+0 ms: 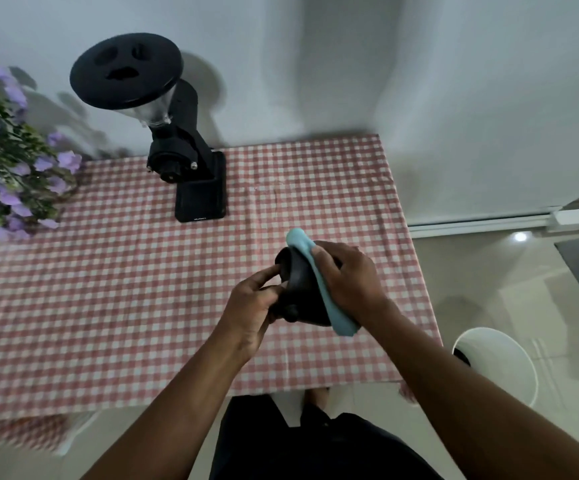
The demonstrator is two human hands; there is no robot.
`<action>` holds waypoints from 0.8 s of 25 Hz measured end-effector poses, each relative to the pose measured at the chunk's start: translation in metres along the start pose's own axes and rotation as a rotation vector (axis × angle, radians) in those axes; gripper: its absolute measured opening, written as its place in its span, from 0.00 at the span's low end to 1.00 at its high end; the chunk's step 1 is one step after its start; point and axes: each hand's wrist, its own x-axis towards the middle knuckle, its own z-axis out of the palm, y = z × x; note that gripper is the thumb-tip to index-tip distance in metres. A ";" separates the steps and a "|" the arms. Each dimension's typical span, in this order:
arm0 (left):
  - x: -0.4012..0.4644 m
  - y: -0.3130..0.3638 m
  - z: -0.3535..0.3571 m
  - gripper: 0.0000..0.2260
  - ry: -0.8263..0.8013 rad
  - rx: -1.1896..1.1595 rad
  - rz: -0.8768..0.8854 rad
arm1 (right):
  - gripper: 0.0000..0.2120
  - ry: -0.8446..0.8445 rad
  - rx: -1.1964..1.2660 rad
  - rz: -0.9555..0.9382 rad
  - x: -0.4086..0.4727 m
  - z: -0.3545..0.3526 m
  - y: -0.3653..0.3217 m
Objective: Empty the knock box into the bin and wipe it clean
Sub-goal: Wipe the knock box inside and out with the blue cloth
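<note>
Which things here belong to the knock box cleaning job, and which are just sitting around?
Part of the job: knock box, blue cloth, white bin, left hand, right hand.
Just sitting around: coffee grinder, purple flowers, checked tablecloth.

I see a table (142, 323) covered edge to edge by a red-and-white checked cloth (316, 174), its far side against the pale wall. Directly on the cloth stands a black coffee grinder (186, 161) near the back, left of centre — at the far left edge a bunch of purple flowers (11, 161) overlaps the cloth, though I cannot tell what it rests in. To the right, the pale tiled floor (482, 268) carries a white bin (496, 362), just beside the table's near corner.
</note>
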 end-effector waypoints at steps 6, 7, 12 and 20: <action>0.004 0.008 0.009 0.11 0.066 -0.065 0.023 | 0.19 0.099 -0.225 -0.263 -0.039 0.019 -0.006; 0.005 0.008 0.008 0.11 0.060 -0.060 0.023 | 0.20 0.107 -0.233 -0.328 -0.049 0.024 -0.005; -0.003 0.006 -0.001 0.11 -0.027 0.082 0.075 | 0.16 -0.032 0.002 -0.009 -0.004 -0.003 -0.004; -0.005 0.016 0.011 0.10 0.021 0.019 0.046 | 0.20 0.114 -0.167 -0.201 -0.041 0.015 -0.032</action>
